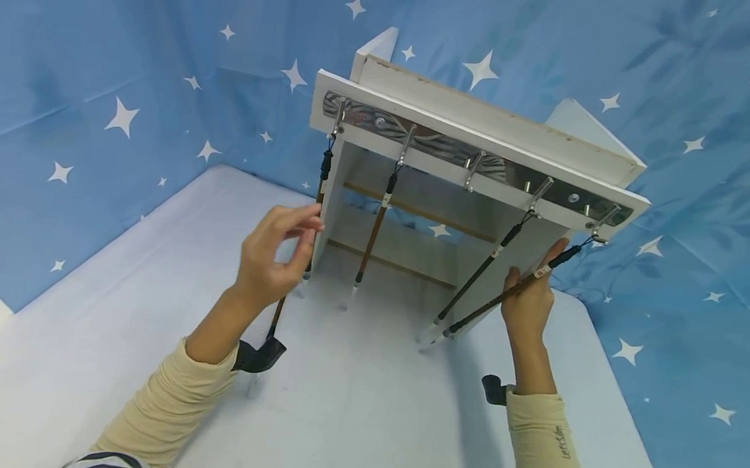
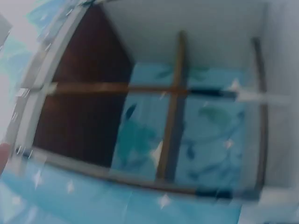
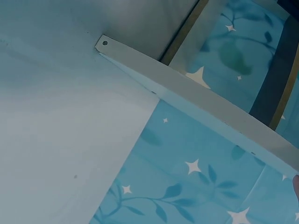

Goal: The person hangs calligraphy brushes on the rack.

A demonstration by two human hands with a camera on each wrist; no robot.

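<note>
A white rack (image 1: 501,149) stands tilted in the head view, with a row of metal hooks (image 1: 407,143) along its top board. Several brushes hang from them by loops: one brush (image 1: 375,227) at the second hook, another brush (image 1: 480,270) at the fourth, and a dark-topped brush (image 1: 491,303) at the far right. My left hand (image 1: 274,250) is beside the leftmost brush (image 1: 325,169), its bent fingertips overlapping the shaft. Behind that hand runs a further brush (image 1: 277,320), upper end hidden. My right hand (image 1: 529,300) grips the rack's right side panel, thumb and fingers on either side.
A white surface (image 1: 367,408) lies beneath the rack. Blue star-patterned cloth (image 1: 169,64) rises behind and at both sides. The middle hook (image 1: 475,170) carries no brush. Black wrist mounts (image 1: 259,357) stick out from both sleeves. The left wrist view is blurred.
</note>
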